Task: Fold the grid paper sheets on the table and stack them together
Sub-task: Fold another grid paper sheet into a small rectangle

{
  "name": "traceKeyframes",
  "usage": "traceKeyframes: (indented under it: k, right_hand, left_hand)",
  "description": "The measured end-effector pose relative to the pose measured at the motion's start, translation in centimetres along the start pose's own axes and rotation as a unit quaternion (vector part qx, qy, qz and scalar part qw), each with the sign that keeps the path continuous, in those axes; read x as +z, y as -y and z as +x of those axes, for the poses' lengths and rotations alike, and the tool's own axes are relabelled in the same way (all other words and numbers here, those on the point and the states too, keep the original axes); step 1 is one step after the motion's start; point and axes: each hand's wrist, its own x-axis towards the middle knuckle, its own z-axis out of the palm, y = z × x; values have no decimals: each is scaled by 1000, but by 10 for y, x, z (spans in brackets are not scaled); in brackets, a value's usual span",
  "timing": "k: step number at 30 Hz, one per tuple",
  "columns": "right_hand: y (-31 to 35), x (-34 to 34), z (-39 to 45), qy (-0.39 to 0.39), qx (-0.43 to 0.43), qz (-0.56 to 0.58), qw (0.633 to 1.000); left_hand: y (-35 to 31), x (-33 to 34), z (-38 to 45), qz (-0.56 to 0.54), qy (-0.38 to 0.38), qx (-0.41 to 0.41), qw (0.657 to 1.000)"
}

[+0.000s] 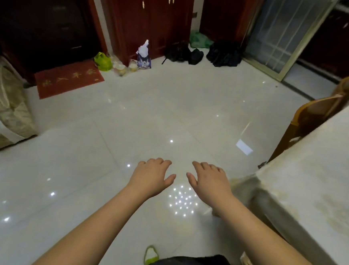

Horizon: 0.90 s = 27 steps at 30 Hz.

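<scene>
Grid paper sheets weren't in view, prob. on desk (pixel 323 165) at right. Left hand (pixel 152 176) & right hand (pixel 209 182) hung empty, fingers relaxed, over floor (pixel 128 118). Best turn toward desk first.

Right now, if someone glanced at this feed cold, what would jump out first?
Two bare hands stretched forward at lower centre, the left hand and right hand, both open and holding nothing above the glossy tiled floor. Next, the cloth-covered table at the right edge with wooden chairs behind it; no grid paper shows on the part in view. Far back, a red doormat lies by the dark door.
</scene>
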Motion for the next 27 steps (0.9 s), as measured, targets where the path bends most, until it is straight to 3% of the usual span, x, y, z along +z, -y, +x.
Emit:
traceKeyframes:
  k: [10,27]
  right_hand:
    - [-50,-21,92,-18,97,38,994]
    - [-227,-75,264,-50,210,61,975]
  left_hand:
    - [-17,-34,140,3,-10,126,992]
    - [-102,-96,400,51,-9,216,975]
